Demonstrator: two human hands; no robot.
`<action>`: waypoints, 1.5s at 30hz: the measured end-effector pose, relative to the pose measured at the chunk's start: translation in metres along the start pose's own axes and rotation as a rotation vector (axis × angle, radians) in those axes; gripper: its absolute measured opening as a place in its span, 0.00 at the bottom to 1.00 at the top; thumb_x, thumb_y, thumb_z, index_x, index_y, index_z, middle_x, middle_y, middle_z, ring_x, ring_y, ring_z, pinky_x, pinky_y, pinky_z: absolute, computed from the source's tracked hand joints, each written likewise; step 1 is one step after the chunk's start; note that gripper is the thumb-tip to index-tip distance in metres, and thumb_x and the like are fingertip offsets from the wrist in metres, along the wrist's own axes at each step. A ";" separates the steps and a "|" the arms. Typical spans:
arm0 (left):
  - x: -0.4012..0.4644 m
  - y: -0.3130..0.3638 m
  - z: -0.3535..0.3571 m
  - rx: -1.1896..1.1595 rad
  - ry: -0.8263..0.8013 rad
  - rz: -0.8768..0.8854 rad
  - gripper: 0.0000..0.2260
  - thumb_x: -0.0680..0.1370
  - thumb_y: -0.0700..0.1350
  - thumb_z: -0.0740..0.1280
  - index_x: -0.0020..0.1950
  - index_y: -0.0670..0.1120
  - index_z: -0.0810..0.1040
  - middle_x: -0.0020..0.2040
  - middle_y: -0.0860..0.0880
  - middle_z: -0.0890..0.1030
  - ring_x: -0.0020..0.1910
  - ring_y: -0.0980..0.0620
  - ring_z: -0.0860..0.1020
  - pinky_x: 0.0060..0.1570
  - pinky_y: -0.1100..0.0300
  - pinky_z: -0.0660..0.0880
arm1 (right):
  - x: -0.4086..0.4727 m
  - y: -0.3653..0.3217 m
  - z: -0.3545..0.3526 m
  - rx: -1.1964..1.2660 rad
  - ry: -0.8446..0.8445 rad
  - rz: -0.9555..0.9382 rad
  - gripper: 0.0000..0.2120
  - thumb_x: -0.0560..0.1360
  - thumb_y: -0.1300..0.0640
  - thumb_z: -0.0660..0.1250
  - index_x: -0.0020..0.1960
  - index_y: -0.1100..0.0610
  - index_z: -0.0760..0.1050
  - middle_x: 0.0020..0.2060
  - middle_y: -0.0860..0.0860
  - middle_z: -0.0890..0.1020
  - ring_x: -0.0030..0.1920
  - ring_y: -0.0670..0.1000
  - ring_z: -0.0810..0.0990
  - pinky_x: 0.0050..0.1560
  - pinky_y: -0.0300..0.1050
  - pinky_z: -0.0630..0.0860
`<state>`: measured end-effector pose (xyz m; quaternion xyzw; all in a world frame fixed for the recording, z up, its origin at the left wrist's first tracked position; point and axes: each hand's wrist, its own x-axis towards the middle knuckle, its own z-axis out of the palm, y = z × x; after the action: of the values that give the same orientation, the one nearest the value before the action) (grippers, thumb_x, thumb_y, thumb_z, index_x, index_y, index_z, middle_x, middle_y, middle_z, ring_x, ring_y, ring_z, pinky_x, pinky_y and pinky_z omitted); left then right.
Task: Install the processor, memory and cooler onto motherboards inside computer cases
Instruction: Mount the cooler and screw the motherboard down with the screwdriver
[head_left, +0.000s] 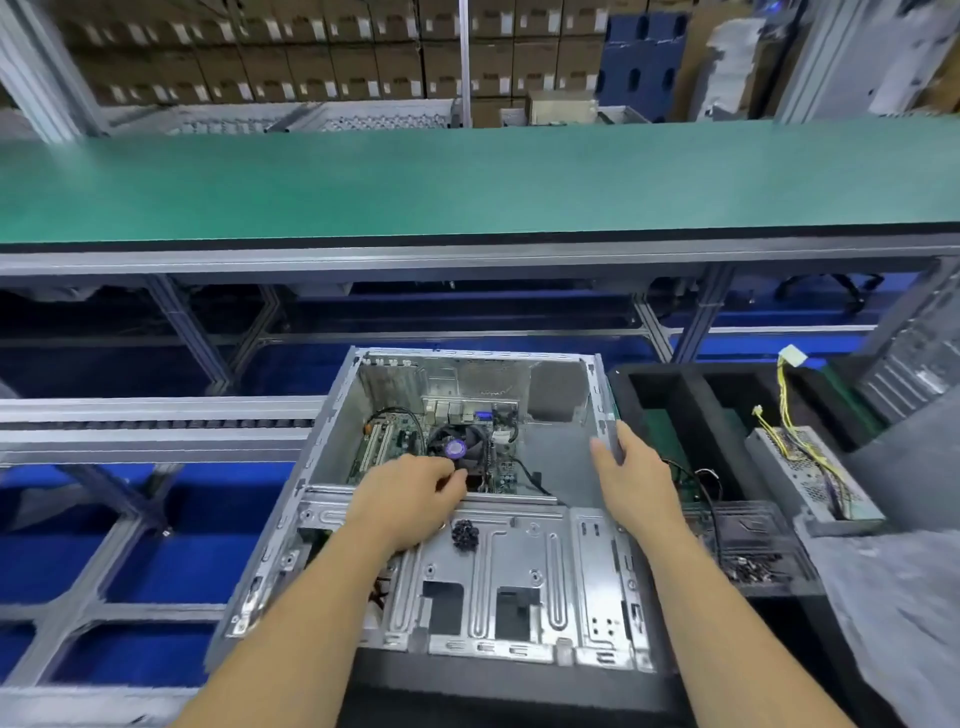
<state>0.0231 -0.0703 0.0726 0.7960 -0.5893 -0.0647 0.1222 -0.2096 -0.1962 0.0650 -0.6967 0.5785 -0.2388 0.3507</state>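
Nearest me on the computer case (519, 587), a drive-bay plate carries a black screw cluster (465, 534). Beyond it, my left hand (410, 491) curls at the cooler (460, 447) edge; whether it grips anything I cannot tell. My right hand (631, 475) grasps the case wall. Cooler seating appears underway; fastening likely follows.

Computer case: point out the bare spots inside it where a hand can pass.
Free: the grey floor between the cooler fan and the right wall, which the right hand holds. Crowded: the motherboard around the fan, where the left hand works.
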 end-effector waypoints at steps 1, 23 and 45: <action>0.001 0.003 0.000 -0.032 0.005 -0.011 0.20 0.81 0.59 0.55 0.33 0.51 0.68 0.28 0.53 0.74 0.31 0.56 0.74 0.30 0.60 0.65 | 0.001 0.009 -0.005 0.058 0.045 0.015 0.16 0.84 0.46 0.57 0.45 0.53 0.77 0.40 0.47 0.77 0.45 0.58 0.75 0.41 0.50 0.70; 0.036 0.039 -0.057 -0.351 -0.584 0.190 0.07 0.74 0.53 0.74 0.37 0.53 0.83 0.31 0.60 0.79 0.28 0.63 0.73 0.30 0.70 0.70 | 0.019 0.082 -0.008 -0.334 -0.171 0.272 0.39 0.82 0.51 0.66 0.84 0.49 0.45 0.71 0.67 0.63 0.66 0.68 0.69 0.66 0.62 0.71; 0.032 0.022 -0.049 -0.357 -0.531 0.425 0.07 0.77 0.48 0.71 0.39 0.56 0.81 0.34 0.65 0.80 0.34 0.65 0.77 0.37 0.69 0.71 | -0.044 -0.063 -0.102 0.218 0.193 -0.074 0.09 0.79 0.51 0.71 0.57 0.44 0.76 0.41 0.39 0.82 0.43 0.54 0.83 0.36 0.53 0.79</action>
<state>0.0250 -0.1014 0.1269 0.5779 -0.7318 -0.3434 0.1126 -0.2543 -0.1700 0.1817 -0.6490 0.5541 -0.3789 0.3580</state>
